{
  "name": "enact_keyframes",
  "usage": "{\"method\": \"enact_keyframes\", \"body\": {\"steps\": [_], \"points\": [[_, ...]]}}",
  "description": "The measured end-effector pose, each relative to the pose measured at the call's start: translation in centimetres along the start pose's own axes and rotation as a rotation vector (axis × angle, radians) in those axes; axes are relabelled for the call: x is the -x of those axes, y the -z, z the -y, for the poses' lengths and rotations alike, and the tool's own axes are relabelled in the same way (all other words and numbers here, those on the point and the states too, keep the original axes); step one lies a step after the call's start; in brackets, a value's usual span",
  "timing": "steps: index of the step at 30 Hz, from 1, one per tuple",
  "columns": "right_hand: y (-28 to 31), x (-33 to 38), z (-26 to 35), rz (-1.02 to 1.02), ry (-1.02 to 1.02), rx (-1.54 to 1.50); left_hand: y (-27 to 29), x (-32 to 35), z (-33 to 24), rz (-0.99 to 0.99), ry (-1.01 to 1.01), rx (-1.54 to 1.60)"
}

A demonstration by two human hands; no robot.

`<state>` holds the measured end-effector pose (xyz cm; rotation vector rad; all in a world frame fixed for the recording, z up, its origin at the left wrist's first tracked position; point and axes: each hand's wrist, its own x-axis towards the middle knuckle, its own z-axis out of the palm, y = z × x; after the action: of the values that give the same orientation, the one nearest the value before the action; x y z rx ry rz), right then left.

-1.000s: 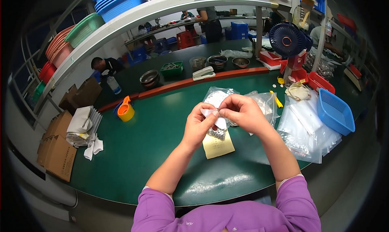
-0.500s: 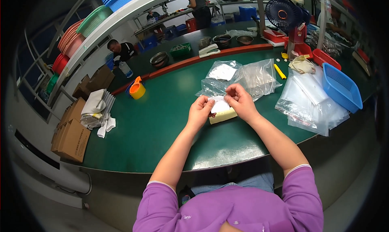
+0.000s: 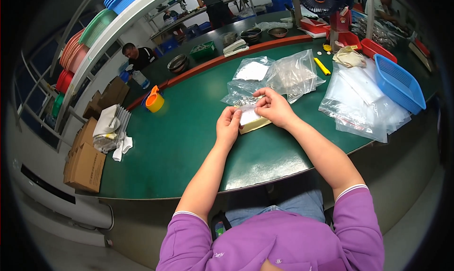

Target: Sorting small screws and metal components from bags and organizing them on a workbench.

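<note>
A small white sheet (image 3: 248, 116), like a slip or label, is pinched at its left edge by my left hand (image 3: 228, 126), thumb against fingers. At the sheet's upper right, my right hand (image 3: 275, 109) has its thumb and fingertips closed on the edge. Beneath and just in front of the sheet lies a pale yellow block (image 3: 255, 126), partly hidden by it. Directly beyond my hands are clear plastic bags: one with small pieces in it (image 3: 237, 99), one with a white sheet (image 3: 253, 71), and a bulkier filled one (image 3: 293, 74).
A yellow cutter (image 3: 322, 66), flat clear bags (image 3: 352, 98) and a blue basket (image 3: 399, 84) are to the right. An orange-yellow tape dispenser (image 3: 154, 100), folded cloths (image 3: 112, 122) and cardboard boxes (image 3: 85, 162) stand left. A co-worker (image 3: 137, 56) sits beyond the red-edged ledge (image 3: 208, 65).
The view has shifted a little. The white sheet now sits lower against the yellow block, and my right hand's fingers are more spread above it.
</note>
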<state>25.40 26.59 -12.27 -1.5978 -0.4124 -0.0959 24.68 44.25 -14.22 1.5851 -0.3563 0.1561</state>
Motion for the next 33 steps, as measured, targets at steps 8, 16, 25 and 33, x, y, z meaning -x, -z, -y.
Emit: {"method": "enact_keyframes", "body": {"steps": [8, 16, 25, 33], "points": [[0.53, -0.22, -0.42, 0.011, 0.011, -0.066, -0.24, -0.06, 0.23, 0.004, -0.028, 0.022], [0.45, -0.49, -0.36, 0.013, -0.022, -0.048, 0.02, 0.01, 0.39, -0.016, -0.017, -0.038], [0.67, -0.35, -0.45, 0.044, -0.050, -0.107, -0.23, 0.34, 0.11, -0.017, 0.006, -0.011], [1.00, -0.40, 0.19, 0.077, -0.091, -0.002, -0.39, 0.02, 0.04, -0.018, 0.015, -0.008]]}}
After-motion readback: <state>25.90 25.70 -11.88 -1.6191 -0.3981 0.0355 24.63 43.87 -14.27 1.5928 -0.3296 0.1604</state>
